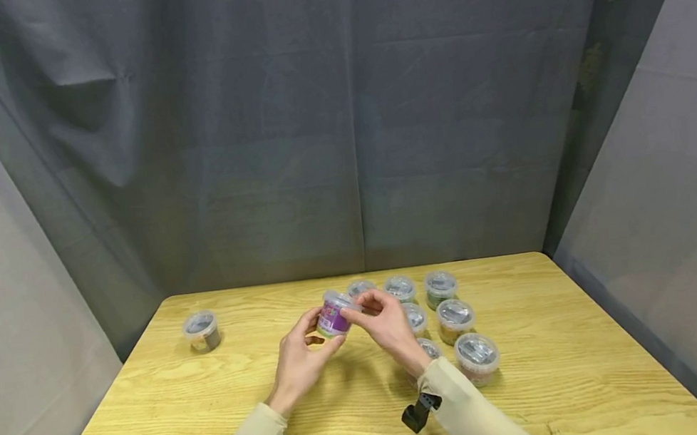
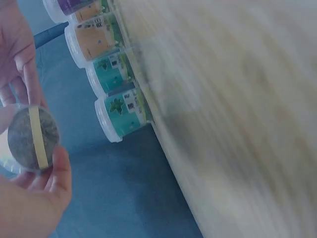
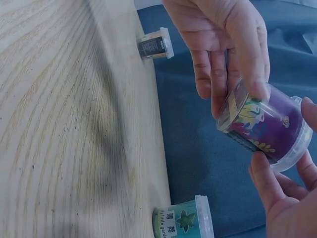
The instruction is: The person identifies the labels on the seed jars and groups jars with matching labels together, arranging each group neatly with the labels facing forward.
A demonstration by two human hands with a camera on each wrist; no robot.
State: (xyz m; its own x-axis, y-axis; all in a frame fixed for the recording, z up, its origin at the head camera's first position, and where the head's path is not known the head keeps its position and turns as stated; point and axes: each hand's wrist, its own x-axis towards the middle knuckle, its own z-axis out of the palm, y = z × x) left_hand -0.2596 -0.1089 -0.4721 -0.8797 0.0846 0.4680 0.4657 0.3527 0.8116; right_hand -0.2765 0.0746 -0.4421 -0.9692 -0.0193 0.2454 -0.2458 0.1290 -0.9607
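Held up above the table is a small clear-lidded plastic tub (image 1: 333, 320) with a purple label, tilted on its side between both hands. My left hand (image 1: 300, 363) grips it around the base, fingers and thumb on opposite sides. My right hand (image 1: 390, 327) pinches the lid end, thumb and fingertips at the rim. The purple label shows coloured leaves and a bee in the right wrist view. In the left wrist view the tub's round grey base (image 2: 22, 136) faces the camera, crossed by a pale yellow strip.
Several similar lidded tubs stand in rows at the right, among them an orange one (image 1: 455, 316) and a green one (image 1: 440, 286); my right forearm passes over the nearest. A lone tub (image 1: 202, 331) stands at the far left of the wooden table (image 1: 185, 423). Grey curtains (image 1: 250, 150) surround it.
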